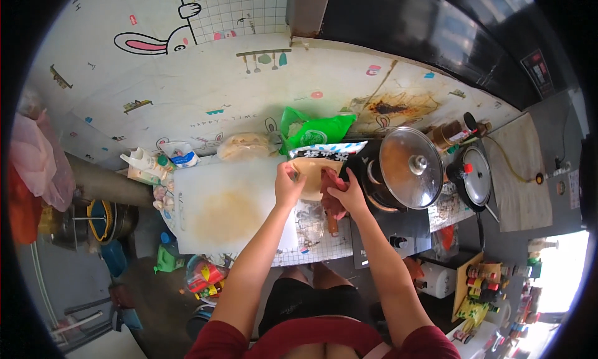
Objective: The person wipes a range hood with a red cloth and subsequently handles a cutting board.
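Note:
My left hand (289,184) grips the left edge of a flat beige piece (309,177), perhaps a board or a shallow dish. A crumpled dark-red cloth (331,191) is bunched in my right hand (348,194) and lies over the right side of that piece. Below the cloth a brown wooden handle (332,226) shows on the patterned worktop (308,237); what it belongs to is hidden. To the left lies a large white cutting board (187,237) with a wide yellowish stain.
Right of my hands a pot with a glass lid (397,172) sits on a black cooker (392,228). Behind are a green plastic bag (322,129) and a bagged light-brown food (247,146). A lidded pan (472,177) stands farther right; garlic bulbs (163,198) lie left.

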A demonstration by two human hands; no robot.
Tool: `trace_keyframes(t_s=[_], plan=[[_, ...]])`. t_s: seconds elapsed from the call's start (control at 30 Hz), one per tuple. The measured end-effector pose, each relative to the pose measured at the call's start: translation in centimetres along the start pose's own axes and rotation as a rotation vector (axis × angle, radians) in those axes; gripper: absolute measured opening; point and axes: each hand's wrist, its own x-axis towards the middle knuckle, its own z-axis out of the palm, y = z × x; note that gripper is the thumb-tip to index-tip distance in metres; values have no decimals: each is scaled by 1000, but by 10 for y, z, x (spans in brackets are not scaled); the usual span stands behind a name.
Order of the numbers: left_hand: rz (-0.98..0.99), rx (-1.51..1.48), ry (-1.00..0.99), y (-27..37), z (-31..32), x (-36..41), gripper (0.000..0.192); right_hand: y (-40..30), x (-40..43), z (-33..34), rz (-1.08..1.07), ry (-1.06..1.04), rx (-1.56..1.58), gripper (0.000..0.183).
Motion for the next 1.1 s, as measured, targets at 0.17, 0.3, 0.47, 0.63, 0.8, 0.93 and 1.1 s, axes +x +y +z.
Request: trace_keyframes(t_s=[0.17, 0.3, 0.47, 0.63, 0.8, 0.93, 1.1], plan=[[-188, -49, -35, -3, 4, 2, 47, 13, 22, 9, 101, -13, 196, 76], [-8, -129, -44, -6, -1, 4, 35, 21, 25, -2, 39, -76, -26, 67], [342, -54, 59, 2, -12, 34, 45, -1, 18, -5, -107, 20, -66, 59], [235, -319, -90, 15, -13, 68, 89, -14, 37, -10, 139, -214, 240, 58], [128, -234, -373, 39, -20, 86, 80, 4, 50, -5, -85, -120, 87, 56], [206, -4, -312, 12, -12, 86, 48, -1, 45, 2, -159, -23, -3, 61], [364, 49, -34, 16, -4, 65, 21, -38, 30, -4, 27, -63, 75, 62]])
